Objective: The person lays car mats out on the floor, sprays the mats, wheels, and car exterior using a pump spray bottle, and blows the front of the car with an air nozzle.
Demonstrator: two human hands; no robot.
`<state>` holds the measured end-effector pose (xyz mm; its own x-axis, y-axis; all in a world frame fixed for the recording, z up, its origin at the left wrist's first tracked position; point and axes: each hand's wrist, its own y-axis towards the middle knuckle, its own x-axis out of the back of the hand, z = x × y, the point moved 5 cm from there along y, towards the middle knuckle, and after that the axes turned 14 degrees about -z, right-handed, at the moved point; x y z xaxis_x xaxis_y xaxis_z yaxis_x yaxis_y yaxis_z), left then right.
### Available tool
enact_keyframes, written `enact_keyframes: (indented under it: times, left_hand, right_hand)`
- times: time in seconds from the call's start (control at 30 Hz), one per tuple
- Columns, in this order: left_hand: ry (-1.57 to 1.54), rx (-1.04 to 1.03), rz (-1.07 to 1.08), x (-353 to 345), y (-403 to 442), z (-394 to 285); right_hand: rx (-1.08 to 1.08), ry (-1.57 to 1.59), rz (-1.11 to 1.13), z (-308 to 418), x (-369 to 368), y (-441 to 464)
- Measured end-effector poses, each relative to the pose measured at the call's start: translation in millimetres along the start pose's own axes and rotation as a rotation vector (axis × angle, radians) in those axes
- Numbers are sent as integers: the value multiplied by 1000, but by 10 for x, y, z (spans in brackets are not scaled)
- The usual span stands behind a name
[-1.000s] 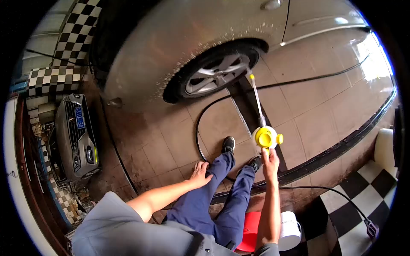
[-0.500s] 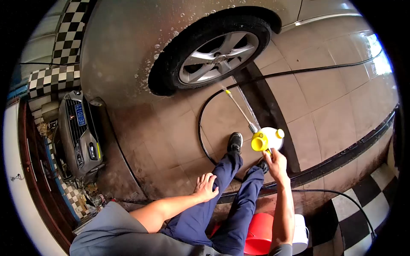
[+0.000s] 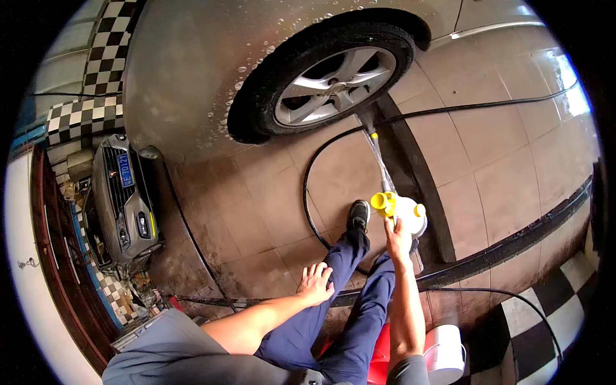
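Observation:
My right hand (image 3: 399, 239) is wrapped round the grip of a foam sprayer (image 3: 409, 217) with a white bottle and yellow fittings. Its thin wand (image 3: 381, 157) points away from me, with the yellow-marked tip just below the car wheel (image 3: 333, 90). A faint mist shows at the tip. The wheel has a silver spoked rim and a dark tyre, and droplets cover the car body (image 3: 192, 77) beside it. My left hand (image 3: 314, 283) lies on my left knee, fingers spread, holding nothing.
A black hose (image 3: 449, 108) curves over the tiled floor, past my shoe (image 3: 359, 215). A red bucket (image 3: 380, 359) and a white bucket (image 3: 446, 353) stand by my right leg. A detached car bumper (image 3: 131, 205) is at left. A dark raised edge (image 3: 513, 247) crosses at right.
The sprayer's wand has swung to the right, its tip now under the wheel's lower right part. My right hand has shifted slightly left. The left hand stays on the knee.

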<state>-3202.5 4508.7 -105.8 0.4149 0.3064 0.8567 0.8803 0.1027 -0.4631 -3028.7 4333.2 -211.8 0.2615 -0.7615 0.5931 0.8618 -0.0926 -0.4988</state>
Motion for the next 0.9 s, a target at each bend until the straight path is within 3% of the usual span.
enact_keyframes:
  times: [0.17,0.3,0.4,0.53,0.63,0.77,0.9]
  left_hand:
    - [18,-20,58,-43,-24,-33]
    - [31,-30,61,-37,-9,-67]
    - [38,-40,50,-51,-11,-67]
    - [41,-43,47,-82,-34,-43]
    - [36,-24,71,-75,-33,-37]
    - [10,7,103,-90,-47,3]
    - [6,-10,80,-101,-67,24]
  right_hand:
    - [159,-101,200,208,122,-121]
    - [240,123,187,344,397,-246]
    - [89,560,135,357,563,-289]
    - [-53,856,4,265,622,-155]
    - [-53,831,-74,208,629,123]
    - [85,288,-242,221,595,564]
    - [59,-13,-138,101,378,802]
